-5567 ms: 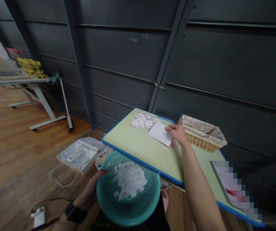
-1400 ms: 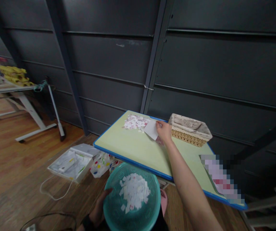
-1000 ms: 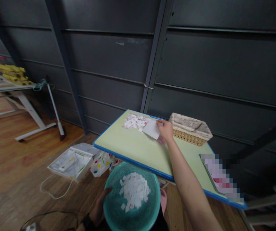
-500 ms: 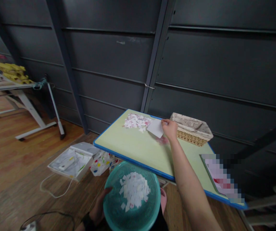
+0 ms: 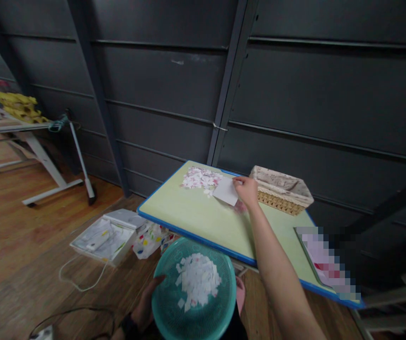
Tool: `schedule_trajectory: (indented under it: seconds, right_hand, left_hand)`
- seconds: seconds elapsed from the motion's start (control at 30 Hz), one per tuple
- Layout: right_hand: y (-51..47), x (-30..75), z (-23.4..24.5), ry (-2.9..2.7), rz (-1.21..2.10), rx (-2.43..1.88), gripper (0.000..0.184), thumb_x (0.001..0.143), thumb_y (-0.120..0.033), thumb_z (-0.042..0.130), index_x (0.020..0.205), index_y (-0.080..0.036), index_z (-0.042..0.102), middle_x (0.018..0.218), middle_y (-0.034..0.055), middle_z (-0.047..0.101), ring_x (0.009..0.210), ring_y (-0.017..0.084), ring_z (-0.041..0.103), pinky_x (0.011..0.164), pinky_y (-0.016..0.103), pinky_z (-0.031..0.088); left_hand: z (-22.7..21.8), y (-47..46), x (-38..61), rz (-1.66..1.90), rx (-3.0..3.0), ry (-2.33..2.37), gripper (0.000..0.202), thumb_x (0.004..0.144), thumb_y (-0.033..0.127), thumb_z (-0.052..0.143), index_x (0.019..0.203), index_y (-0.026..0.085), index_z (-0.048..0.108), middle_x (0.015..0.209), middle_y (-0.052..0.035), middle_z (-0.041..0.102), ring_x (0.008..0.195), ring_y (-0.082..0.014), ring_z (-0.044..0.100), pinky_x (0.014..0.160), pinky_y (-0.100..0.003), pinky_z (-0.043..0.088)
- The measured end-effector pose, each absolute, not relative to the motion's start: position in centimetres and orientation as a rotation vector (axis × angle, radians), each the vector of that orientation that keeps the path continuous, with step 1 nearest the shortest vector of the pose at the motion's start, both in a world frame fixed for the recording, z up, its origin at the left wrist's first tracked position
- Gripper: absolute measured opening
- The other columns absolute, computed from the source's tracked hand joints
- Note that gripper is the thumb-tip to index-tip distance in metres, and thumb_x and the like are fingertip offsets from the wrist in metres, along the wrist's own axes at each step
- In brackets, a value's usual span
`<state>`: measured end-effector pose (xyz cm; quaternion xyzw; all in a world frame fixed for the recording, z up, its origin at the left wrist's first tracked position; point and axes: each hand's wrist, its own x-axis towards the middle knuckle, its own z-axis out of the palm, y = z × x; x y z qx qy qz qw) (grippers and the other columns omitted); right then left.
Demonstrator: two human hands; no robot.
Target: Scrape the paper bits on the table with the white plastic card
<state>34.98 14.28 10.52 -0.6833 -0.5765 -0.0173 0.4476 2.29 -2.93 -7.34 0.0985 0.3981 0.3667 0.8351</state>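
My right hand (image 5: pixel 246 190) is closed on the edge of a white card (image 5: pixel 226 191), which hangs tilted over the pale green table top (image 5: pixel 189 215). At the card's left lies a pile of torn paper scraps (image 5: pixel 200 178), partly covered by it. My left hand (image 5: pixel 147 300) grips the rim of a teal plastic basket (image 5: pixel 192 323) below the table's near edge; the thumb shows over the rim and the other fingers are hidden. Inside that basket sits a heap of white paper pieces (image 5: pixel 198 282).
A cloth-lined wicker basket (image 5: pixel 283 196) stands at the table's back right. Near the right corner lies a flat, partly blurred item (image 5: pixel 321 264). On the floor at left are an open white box (image 5: pixel 102 241) and a printed plastic bag (image 5: pixel 148 242). A dark panelled wall (image 5: pixel 164 94) rises behind.
My right hand has shifted slightly left with the white card, bringing it closer to the scrap pile. My left hand and the teal basket stay where they were.
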Motion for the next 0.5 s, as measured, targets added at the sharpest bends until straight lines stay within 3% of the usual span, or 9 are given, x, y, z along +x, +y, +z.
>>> schedule_trajectory:
  seconds: [0.17, 0.33, 0.5]
  right_hand:
    - [14.4, 35.0, 10.5, -1.41, 0.014, -1.68, 0.031, 0.07, -0.026, 0.049, 0.082, -0.012, 0.075, 0.084, 0.0097, 0.073, 0.077, 0.022, 0.065, 0.077, 0.03, 0.045]
    - [14.2, 34.7, 10.5, -1.388, -0.046, -1.693, 0.035, 0.074, -0.028, 0.047, 0.086, -0.012, 0.075, 0.085, 0.0106, 0.073, 0.077, 0.023, 0.065, 0.076, 0.03, 0.045]
    - [14.3, 34.7, 10.5, -1.443, -0.017, -1.724, 0.031, 0.072, -0.026, 0.049, 0.083, -0.014, 0.075, 0.085, 0.0093, 0.073, 0.079, 0.022, 0.065, 0.077, 0.029, 0.045]
  left_hand:
    - [-9.0, -1.9, 2.1, 0.83, 0.204, 0.885, 0.036, 0.062, 0.035, 0.072, 0.09, 0.013, 0.07, 0.086, -0.0066, 0.079, 0.109, -0.0339, 0.061, 0.098, -0.042, 0.043]
    - [-9.3, -2.2, 2.0, 0.855, 0.179, 0.875, 0.053, 0.062, 0.031, 0.073, 0.109, 0.009, 0.065, 0.098, -0.0128, 0.076, 0.109, -0.0354, 0.061, 0.095, -0.045, 0.045]
    - [-9.8, -2.1, 2.1, 0.875, 0.163, 0.883, 0.054, 0.066, 0.027, 0.071, 0.115, 0.009, 0.062, 0.103, -0.0133, 0.075, 0.106, -0.0342, 0.064, 0.094, -0.044, 0.046]
